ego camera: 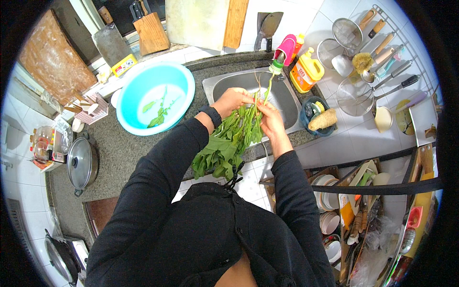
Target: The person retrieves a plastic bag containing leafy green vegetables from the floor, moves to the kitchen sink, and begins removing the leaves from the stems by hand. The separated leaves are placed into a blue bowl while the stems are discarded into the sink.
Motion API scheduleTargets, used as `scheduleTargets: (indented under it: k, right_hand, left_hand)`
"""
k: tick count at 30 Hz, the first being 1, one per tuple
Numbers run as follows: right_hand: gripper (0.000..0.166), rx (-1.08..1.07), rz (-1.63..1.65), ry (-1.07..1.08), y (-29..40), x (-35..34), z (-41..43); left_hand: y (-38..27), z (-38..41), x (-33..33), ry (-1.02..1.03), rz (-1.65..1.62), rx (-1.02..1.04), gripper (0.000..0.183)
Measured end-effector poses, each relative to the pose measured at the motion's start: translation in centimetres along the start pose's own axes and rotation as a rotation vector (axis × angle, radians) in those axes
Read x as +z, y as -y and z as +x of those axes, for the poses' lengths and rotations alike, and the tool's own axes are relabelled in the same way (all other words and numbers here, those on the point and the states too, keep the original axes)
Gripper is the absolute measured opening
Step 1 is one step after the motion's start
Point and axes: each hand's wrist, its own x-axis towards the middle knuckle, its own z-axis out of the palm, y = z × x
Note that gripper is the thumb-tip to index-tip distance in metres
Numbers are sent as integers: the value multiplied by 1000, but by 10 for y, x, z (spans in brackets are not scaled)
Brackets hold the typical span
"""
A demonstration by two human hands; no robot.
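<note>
A bunch of leafy green vegetables (227,143) hangs with its leaves over the near rim of the steel sink (227,84) and the counter edge. My left hand (231,102) pinches the thin stems from the left side. My right hand (270,118) grips the same stems from the right, its fingers close to those of my left. Above them a longer stalk and a thin root reach up towards the faucet, which has a green and white end (276,67). To the left stands a light-blue plastic basin (129,104) with a few loose leaves (157,120) inside.
Right of the sink are a yellow detergent jug (307,71) and a dark tub (310,102) holding brushes and a loofah (322,120). Strainers (355,97) hang on the wall rack. A lidded pan (82,163) sits on the left counter. A knife block (152,34) stands behind the basin.
</note>
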Motion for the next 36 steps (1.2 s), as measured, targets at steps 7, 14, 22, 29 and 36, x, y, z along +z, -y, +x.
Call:
scheduleTargets:
  k: [7,14,22,29,36]
  right_hand:
    - [5,-17,-107,-16,4,-5,7]
    - [4,-74,-92,-92,2,1,9]
    - [4,-88,-158,-96,7,-3,10]
    - [9,-130,-173,-72,25,-17,16]
    - [19,-83,-318,-63,46,-7,16]
  left_hand:
    - [-5,4,-1,-175,586,395,14]
    - [-7,-9,16,37,39,82,15]
    - [-4,1,3,92,-98,68,11]
    - [-19,11,-18,190,-261,-81,13]
    - [-33,16,-20,333,-121,-118,11]
